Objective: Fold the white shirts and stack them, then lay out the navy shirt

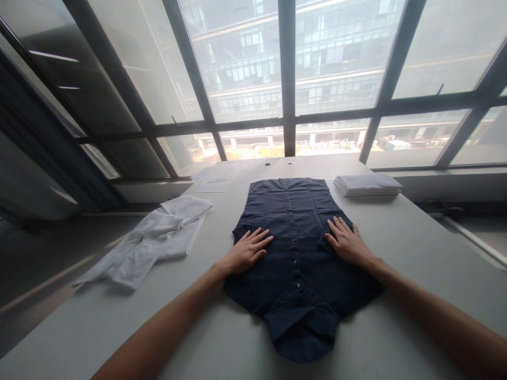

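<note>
A dark navy button-up shirt (295,221) lies front side up on a white table (400,253), its collar towards me and its hem towards the window. Small buttons run down its middle. My left hand (246,251) rests flat on the shirt's left side, fingers spread. On the right side, my right hand (347,240) lies flat with its fingers slightly apart, over a folded part of the fabric. The sleeves are not plainly visible. Neither hand grips anything.
Rumpled white cloth (158,232) hangs partly over the table's left edge. A neat stack of folded white cloth (368,184) sits at the back right. Sheets of paper (216,179) lie at the back left. Large windows (245,58) rise behind the table.
</note>
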A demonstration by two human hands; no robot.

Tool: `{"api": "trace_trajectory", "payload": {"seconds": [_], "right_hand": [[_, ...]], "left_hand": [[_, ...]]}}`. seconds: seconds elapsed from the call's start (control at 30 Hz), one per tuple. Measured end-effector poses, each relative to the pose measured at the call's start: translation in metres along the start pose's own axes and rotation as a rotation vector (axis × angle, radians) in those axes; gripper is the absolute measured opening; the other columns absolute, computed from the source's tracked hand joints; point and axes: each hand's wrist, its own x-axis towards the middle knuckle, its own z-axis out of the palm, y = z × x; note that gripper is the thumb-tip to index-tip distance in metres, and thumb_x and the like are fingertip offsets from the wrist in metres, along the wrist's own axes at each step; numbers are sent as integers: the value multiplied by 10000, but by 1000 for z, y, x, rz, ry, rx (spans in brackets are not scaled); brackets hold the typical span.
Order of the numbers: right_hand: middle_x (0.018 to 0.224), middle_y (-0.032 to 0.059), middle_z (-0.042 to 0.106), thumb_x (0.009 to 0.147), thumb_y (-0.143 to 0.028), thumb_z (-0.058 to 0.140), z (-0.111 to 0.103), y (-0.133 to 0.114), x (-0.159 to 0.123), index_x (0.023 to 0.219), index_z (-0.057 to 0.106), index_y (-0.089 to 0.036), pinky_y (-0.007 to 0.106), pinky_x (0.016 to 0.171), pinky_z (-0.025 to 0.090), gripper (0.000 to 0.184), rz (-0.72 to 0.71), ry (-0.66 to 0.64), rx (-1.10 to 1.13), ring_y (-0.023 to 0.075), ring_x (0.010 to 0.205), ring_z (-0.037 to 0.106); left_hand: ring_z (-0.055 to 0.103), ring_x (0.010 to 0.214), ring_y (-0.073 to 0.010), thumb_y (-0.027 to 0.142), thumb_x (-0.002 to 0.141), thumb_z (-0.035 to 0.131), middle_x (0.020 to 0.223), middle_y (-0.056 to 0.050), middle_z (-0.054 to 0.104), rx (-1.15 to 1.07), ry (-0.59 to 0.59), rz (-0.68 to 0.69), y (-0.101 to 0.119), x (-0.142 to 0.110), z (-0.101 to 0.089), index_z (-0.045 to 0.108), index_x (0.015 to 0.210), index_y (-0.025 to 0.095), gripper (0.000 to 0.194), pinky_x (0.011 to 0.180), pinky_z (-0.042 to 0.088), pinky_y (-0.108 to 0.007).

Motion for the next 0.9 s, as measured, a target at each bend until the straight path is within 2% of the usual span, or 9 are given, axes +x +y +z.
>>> {"api": "trace_trajectory", "payload": {"seconds": [0.1,0.27,0.47,0.9], "right_hand": [[1677,118,233,1042,-492,261,0,1,1,1593,338,-153,626,1226,126,652,-2,-33,4,300,1561,155],[1688,121,185,1034,-510,274,1,2,2,1607,301,-149,616,1228,136,678,8,-7,18,301,1564,135],[1670,125,248,1036,-510,263,0,2,1,1585,361,-166,642,1216,136,655,-20,-26,13,314,1554,182],[1662,131,275,1041,-504,287,1,3,2,1568,389,-158,644,1206,156,639,-23,-13,20,317,1550,198]], "left_hand": [[121,1567,-293,601,1058,327,1697,32,147,-3,-38,13,-2,0,0,182,1615,427,602,1251,109,-552],[69,1572,-291,652,1041,313,1704,32,59,25,-76,17,1,-1,-4,83,1621,435,661,1252,63,-548],[83,1571,-294,642,1043,326,1703,41,70,39,-76,14,4,-1,-6,173,1604,467,607,1251,71,-547],[102,1569,-301,650,1039,327,1703,42,92,26,-64,8,4,-1,-5,194,1604,459,611,1252,81,-546]]}}
